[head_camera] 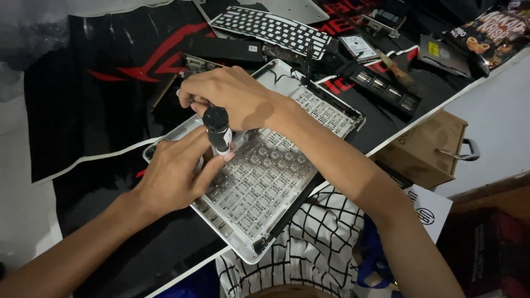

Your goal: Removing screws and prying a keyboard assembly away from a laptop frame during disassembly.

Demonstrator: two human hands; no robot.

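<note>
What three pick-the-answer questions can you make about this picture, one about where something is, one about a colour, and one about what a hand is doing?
1. Where is the loose keyboard sheet?
A. Past the silver laptop shell, at the table's far side
B. On the floor
C. In the cardboard box

2. What colour is the mat under the silver laptop shell?
A. Green and white
B. Black with red marks
C. Plain yellow

3. What is the right hand doing?
A. Lying flat and empty
B. Holding the cardboard box
C. Gripping the top of the black screwdriver

Answers: 1 A, it lies beyond the shell. 2 B, red shapes show on black. 3 C, its fingers wrap the handle while the left hand steadies it lower down.
</note>
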